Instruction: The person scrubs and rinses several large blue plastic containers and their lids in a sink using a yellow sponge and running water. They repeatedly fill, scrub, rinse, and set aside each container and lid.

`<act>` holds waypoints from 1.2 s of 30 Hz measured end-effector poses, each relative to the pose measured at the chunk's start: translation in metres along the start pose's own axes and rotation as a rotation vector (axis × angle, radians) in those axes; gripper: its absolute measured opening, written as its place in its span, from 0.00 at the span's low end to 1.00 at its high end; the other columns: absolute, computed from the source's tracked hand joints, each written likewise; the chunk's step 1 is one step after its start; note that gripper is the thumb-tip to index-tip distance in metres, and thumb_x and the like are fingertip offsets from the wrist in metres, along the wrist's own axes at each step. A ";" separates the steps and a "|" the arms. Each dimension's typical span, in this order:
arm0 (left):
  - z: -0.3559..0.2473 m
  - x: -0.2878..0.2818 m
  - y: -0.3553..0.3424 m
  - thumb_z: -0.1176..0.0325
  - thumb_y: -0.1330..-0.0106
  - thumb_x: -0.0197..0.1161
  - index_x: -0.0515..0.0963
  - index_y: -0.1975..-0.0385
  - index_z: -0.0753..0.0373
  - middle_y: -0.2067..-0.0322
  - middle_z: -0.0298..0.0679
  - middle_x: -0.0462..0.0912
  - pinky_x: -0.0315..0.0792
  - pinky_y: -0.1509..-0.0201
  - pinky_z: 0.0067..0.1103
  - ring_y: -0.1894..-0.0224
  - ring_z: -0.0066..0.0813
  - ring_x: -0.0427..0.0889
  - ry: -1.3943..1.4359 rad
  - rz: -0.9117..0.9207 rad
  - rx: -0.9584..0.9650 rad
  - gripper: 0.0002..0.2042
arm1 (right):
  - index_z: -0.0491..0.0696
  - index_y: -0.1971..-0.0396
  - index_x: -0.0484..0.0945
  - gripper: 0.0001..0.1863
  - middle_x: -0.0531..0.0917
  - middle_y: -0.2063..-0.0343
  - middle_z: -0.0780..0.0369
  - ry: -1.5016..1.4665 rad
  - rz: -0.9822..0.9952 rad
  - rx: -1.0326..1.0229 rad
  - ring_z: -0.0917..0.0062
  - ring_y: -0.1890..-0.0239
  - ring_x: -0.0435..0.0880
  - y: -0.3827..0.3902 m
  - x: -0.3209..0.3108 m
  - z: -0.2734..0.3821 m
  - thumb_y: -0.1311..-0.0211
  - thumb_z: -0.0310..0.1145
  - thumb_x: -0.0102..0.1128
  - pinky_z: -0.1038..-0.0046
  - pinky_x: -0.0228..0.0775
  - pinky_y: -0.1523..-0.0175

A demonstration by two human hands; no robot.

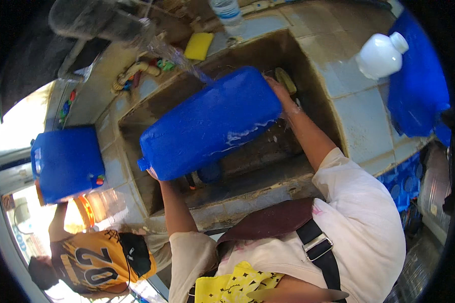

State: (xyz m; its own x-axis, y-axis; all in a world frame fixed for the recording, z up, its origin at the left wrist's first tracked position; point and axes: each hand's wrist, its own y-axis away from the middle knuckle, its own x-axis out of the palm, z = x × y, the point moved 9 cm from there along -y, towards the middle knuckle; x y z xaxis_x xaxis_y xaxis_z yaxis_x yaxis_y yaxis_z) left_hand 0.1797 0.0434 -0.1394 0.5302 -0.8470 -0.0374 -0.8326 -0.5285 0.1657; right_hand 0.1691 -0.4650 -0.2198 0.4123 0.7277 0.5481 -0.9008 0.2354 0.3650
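A large blue plastic jerrycan (212, 118) lies on its side, tilted, over a worn stone sink (318, 108). My left hand (154, 173) holds it from below at the capped end, with most fingers hidden behind it. At the opposite end my right hand (280, 95) grips the base, its fingers partly out of sight. Water (179, 59) streams onto the jerrycan's upper side, and suds run along its lower edge. Inside the sink, beyond my right hand, is a yellowish-green oblong piece (285, 81).
A yellow sponge (198, 46) and a clear water bottle (226, 12) are along the far rim. Another blue jerrycan (71, 161) stands left, near a person in a yellow-and-black shirt (101, 262). On the right are a white bottle (381, 55) and a blue container (419, 81).
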 end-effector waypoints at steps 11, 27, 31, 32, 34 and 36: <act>0.081 0.053 0.011 0.43 0.34 0.46 0.73 0.52 0.66 0.64 0.44 0.80 0.75 0.58 0.31 0.63 0.38 0.79 0.202 -0.126 -0.185 0.28 | 0.48 0.35 0.59 0.32 0.65 0.38 0.56 0.042 0.102 0.216 0.67 0.38 0.65 0.027 -0.003 -0.008 0.31 0.53 0.40 0.68 0.57 0.35; -0.082 0.128 0.099 0.44 0.32 0.49 0.69 0.64 0.59 0.81 0.33 0.67 0.64 0.76 0.23 0.81 0.26 0.65 -0.080 0.548 -0.266 0.21 | 0.50 0.33 0.52 0.30 0.68 0.40 0.49 0.996 -0.237 -0.205 0.55 0.42 0.70 0.051 0.055 -0.022 0.34 0.37 0.40 0.65 0.62 0.39; -0.100 0.171 0.141 0.52 0.31 0.53 0.66 0.66 0.60 0.81 0.33 0.64 0.62 0.78 0.24 0.83 0.25 0.61 0.263 0.528 -0.351 0.16 | 0.50 0.38 0.64 0.25 0.73 0.46 0.49 0.768 0.009 -0.570 0.55 0.44 0.72 0.087 0.136 0.014 0.34 0.39 0.43 0.64 0.64 0.42; -0.102 0.185 0.152 0.52 0.31 0.53 0.66 0.66 0.59 0.81 0.33 0.64 0.62 0.78 0.24 0.83 0.25 0.62 0.286 0.576 -0.330 0.16 | 0.49 0.40 0.66 0.24 0.74 0.47 0.48 0.769 0.088 -0.526 0.55 0.44 0.73 0.073 0.150 0.025 0.34 0.40 0.44 0.63 0.64 0.42; -0.101 0.204 0.165 0.53 0.31 0.53 0.65 0.66 0.59 0.81 0.34 0.65 0.63 0.79 0.25 0.83 0.26 0.63 0.300 0.580 -0.338 0.15 | 0.48 0.43 0.70 0.23 0.76 0.49 0.48 0.865 0.214 -0.431 0.54 0.46 0.74 0.042 0.171 0.047 0.34 0.41 0.45 0.62 0.64 0.42; -0.102 0.221 0.170 0.53 0.31 0.53 0.64 0.66 0.60 0.81 0.34 0.65 0.64 0.79 0.25 0.82 0.26 0.65 0.354 0.554 -0.317 0.15 | 0.47 0.45 0.72 0.22 0.78 0.51 0.49 1.135 0.272 -0.379 0.54 0.47 0.75 0.031 0.173 0.062 0.34 0.42 0.45 0.62 0.64 0.42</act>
State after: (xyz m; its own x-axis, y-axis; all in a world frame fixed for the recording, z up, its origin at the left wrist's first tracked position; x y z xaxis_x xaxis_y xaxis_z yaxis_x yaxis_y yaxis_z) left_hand 0.1716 -0.2283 -0.0193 0.1089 -0.8878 0.4473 -0.9358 0.0602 0.3473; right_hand 0.2206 -0.3719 -0.0667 0.0227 0.8861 -0.4630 -0.9997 0.0232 -0.0045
